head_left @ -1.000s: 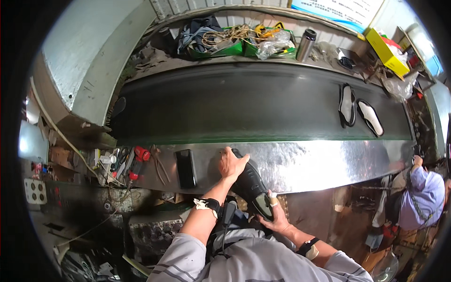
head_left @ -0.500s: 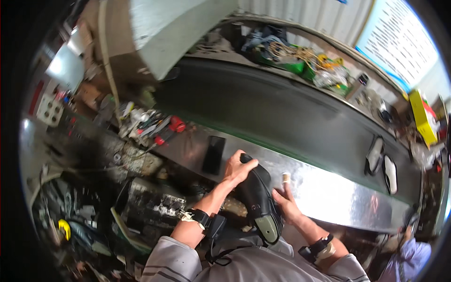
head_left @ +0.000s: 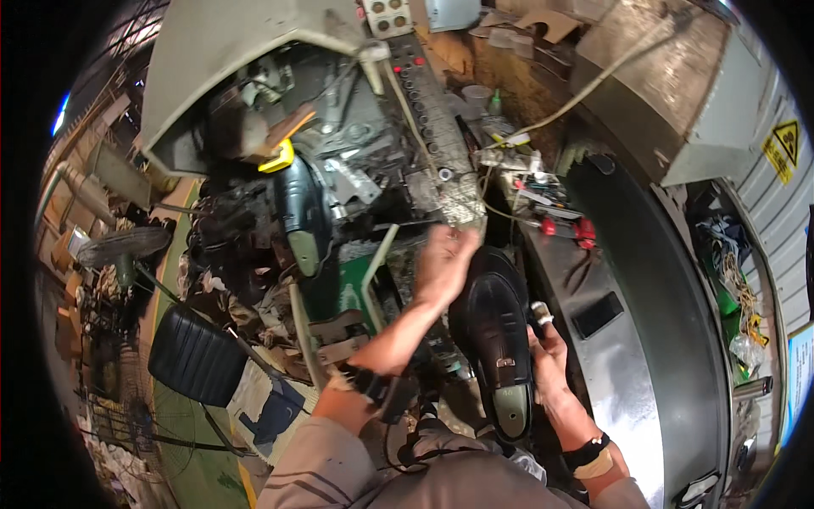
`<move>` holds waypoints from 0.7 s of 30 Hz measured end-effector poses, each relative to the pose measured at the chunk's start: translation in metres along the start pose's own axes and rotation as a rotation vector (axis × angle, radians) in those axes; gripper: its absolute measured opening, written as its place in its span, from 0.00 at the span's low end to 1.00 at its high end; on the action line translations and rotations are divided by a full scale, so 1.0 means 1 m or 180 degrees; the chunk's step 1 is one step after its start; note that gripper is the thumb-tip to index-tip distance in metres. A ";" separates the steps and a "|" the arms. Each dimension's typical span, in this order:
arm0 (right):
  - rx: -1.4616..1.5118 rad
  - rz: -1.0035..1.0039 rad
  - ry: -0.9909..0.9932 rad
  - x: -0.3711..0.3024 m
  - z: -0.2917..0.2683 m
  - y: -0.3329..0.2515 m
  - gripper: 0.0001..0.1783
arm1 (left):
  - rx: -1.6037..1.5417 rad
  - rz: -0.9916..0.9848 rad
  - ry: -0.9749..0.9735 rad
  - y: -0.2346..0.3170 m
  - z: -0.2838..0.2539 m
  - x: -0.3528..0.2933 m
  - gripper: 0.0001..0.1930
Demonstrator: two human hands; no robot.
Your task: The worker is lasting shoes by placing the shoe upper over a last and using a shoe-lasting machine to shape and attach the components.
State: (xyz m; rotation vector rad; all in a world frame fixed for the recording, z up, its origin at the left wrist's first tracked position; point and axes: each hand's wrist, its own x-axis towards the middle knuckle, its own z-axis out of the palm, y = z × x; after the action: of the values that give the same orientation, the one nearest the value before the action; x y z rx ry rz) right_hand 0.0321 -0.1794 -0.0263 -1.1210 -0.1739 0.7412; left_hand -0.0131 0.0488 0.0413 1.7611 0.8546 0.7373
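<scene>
The left hand (head_left: 448, 267) has shifted beside the shoe (head_left: 490, 318), its grip too blurred to tell; the right hand (head_left: 553, 365) seems closed on its other flank. Between them, last (head_left: 511, 411) inside, it's likely stiff, weighty, slick: best held toe and heel.

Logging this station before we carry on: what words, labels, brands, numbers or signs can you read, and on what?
Wording isn't copied; where it stands:
Yellow sign: black triangle symbol, characters below.
Blue-and-white poster: cut off, too blurred to read.
Front shoe: any marks too small to read.
</scene>
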 end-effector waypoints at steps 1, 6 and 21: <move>0.0078 0.0064 -0.0093 0.001 0.020 -0.001 0.15 | -0.0058 0.0721 0.0674 -0.020 -0.037 0.013 0.22; 0.0306 0.0256 -0.0548 0.015 0.123 0.025 0.16 | 0.1887 0.0774 0.2484 -0.097 -0.221 0.050 0.47; 0.1035 0.1022 -0.0514 0.074 0.303 0.073 0.17 | -0.1497 -0.0393 -0.0007 -0.170 -0.318 -0.025 0.35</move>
State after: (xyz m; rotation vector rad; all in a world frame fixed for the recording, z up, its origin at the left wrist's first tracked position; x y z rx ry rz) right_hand -0.0909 0.1115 0.0298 -0.7856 -0.0058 1.1050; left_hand -0.3162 0.2341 -0.0228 1.2804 0.7113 0.7804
